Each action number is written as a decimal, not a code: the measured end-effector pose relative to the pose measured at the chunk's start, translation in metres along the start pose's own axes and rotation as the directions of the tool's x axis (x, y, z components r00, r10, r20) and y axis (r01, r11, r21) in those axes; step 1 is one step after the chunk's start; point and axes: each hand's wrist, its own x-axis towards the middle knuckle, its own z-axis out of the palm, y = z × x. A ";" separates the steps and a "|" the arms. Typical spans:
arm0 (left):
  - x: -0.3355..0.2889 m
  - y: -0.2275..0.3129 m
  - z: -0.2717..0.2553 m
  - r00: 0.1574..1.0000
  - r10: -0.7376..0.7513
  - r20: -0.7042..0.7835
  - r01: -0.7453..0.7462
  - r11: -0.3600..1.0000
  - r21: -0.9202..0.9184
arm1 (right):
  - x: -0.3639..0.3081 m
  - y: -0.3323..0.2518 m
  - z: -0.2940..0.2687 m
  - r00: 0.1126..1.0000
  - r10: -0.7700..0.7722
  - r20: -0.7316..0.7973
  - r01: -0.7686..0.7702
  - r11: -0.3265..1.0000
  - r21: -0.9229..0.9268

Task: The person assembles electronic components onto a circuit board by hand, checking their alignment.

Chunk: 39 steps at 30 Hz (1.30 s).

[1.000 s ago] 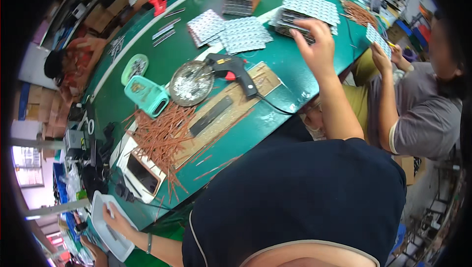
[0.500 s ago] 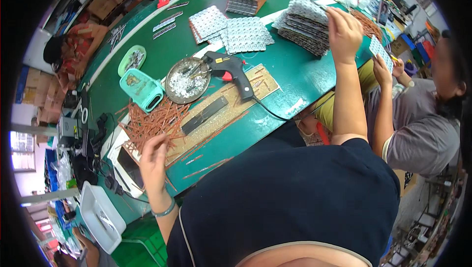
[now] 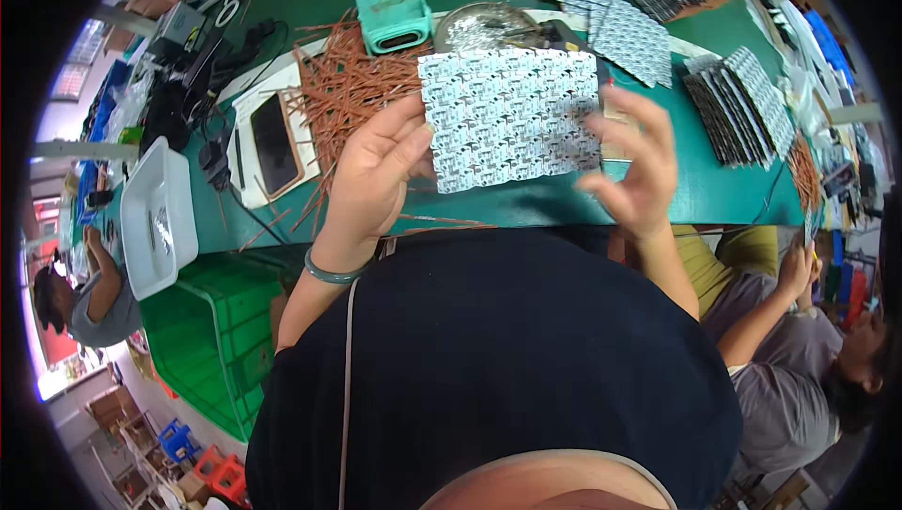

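Note:
A thin silvery-white circuit board panel (image 3: 507, 120) with a dense repeated pattern is held up over the near edge of the table. My left hand (image 3: 376, 167), with a bracelet on its wrist, pinches the panel's left edge between thumb and fingers. My right hand (image 3: 639, 162) is at the panel's right edge, its fingers apart and slightly blurred; some fingertips overlap the edge. Behind the panel, a black glue gun (image 3: 561, 36) and a round metal dish (image 3: 484, 26) with silvery bits are partly hidden.
Brown strips (image 3: 352, 87) lie heaped left of the panel, near a phone-like dark slab (image 3: 272, 144) and a turquoise container (image 3: 390, 3). Panel stacks (image 3: 742, 106) stand at right. A white bin (image 3: 160, 219) and green crate (image 3: 211, 341) are at left. A co-worker (image 3: 789, 360) sits at right.
My right hand has come from the panel stack at right to the middle, and a panel is now in my left hand. The view has turned, and my left hand has risen from beside the strips.

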 end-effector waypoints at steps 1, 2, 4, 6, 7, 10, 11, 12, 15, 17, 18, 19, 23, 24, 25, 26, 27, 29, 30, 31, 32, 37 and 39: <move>-0.004 0.001 0.000 0.999 0.030 -0.024 -0.029 0.999 0.042 | -0.002 0.005 0.007 0.988 0.130 -0.087 -0.123 0.990 0.074; -0.008 0.004 0.000 0.999 0.030 -0.042 -0.028 0.999 0.045 | -0.004 0.007 0.013 0.951 0.264 -0.162 -0.239 0.959 0.155; -0.011 0.010 0.002 0.998 0.047 -0.030 -0.045 0.997 0.059 | -0.007 0.004 0.016 0.871 0.487 -0.062 -0.415 0.797 0.440; -0.013 0.012 0.002 0.998 0.053 -0.014 -0.053 0.998 0.029 | -0.007 0.002 0.018 0.756 0.648 0.093 -0.534 0.530 0.659; -0.013 0.013 0.001 0.998 0.065 0.004 -0.065 0.998 0.023 | -0.007 0.002 0.019 0.756 0.645 0.114 -0.524 0.492 0.695; -0.013 0.011 0.000 0.996 0.086 0.020 -0.087 0.996 0.013 | -0.008 0.005 0.018 0.755 0.640 0.145 -0.498 0.416 0.761; -0.013 0.010 0.001 0.995 0.098 0.013 -0.098 0.995 0.010 | -0.009 0.006 0.016 0.755 0.636 0.159 -0.483 0.375 0.791; -0.012 0.009 0.000 0.995 0.094 0.022 -0.094 0.996 0.007 | -0.010 0.006 0.015 0.753 0.641 0.152 -0.483 0.380 0.789; -0.012 0.008 -0.002 0.996 0.087 0.020 -0.087 0.996 0.002 | -0.010 0.004 0.015 0.751 0.642 0.151 -0.475 0.368 0.800; -0.012 0.007 -0.003 0.994 0.107 -0.025 -0.107 0.994 0.030 | -0.008 0.002 0.018 0.742 0.653 0.153 -0.470 0.343 0.813; -0.012 0.007 -0.003 0.995 0.102 -0.013 -0.102 0.994 0.025 | -0.008 0.003 0.017 0.739 0.659 0.143 -0.469 0.351 0.810; -0.011 0.007 -0.003 0.995 0.101 -0.009 -0.101 0.995 0.019 | -0.009 0.004 0.016 0.742 0.653 0.155 -0.466 0.336 0.819; -0.012 0.008 -0.003 0.995 0.095 -0.030 -0.094 0.995 0.026 | -0.009 0.005 0.018 0.747 0.641 0.174 -0.452 0.299 0.841; -0.012 0.007 -0.003 0.996 0.085 -0.042 -0.084 0.996 0.027 | -0.009 0.006 0.018 0.750 0.635 0.184 -0.452 0.289 0.844; -0.012 0.007 -0.003 0.996 0.083 -0.037 -0.082 0.996 0.025 | -0.006 0.002 0.018 0.742 0.644 0.188 -0.453 0.274 0.848; -0.012 0.008 -0.002 0.995 0.081 -0.049 -0.080 0.996 0.028 | -0.006 0.001 0.019 0.740 0.647 0.184 -0.452 0.277 0.848; -0.011 0.007 -0.001 0.995 0.081 -0.059 -0.079 0.996 0.032 | -0.006 0.002 0.019 0.747 0.638 0.189 -0.447 0.269 0.853; -0.010 0.007 -0.001 0.996 0.075 -0.055 -0.074 0.997 0.019 | -0.009 0.005 0.020 0.748 0.634 0.199 -0.439 0.247 0.864; -0.011 0.007 -0.002 0.996 0.072 -0.061 -0.071 0.997 0.009 | -0.008 0.005 0.020 0.746 0.636 0.196 -0.439 0.249 0.863; -0.012 0.007 -0.004 0.996 0.069 -0.058 -0.069 0.998 0.009 | -0.008 0.005 0.021 0.742 0.639 0.203 -0.445 0.244 0.861; -0.013 0.006 -0.006 0.996 0.074 -0.051 -0.073 0.997 0.004 | -0.008 0.005 0.021 0.738 0.641 0.210 -0.452 0.239 0.860; -0.012 0.004 -0.008 0.998 0.047 -0.050 -0.048 0.999 -0.013 | -0.008 0.005 0.020 0.754 0.622 0.211 -0.431 0.226 0.874; -0.012 0.002 -0.009 0.997 0.063 -0.054 -0.063 0.998 0.012 | -0.011 0.007 0.020 0.776 0.602 0.190 -0.411 0.254 0.876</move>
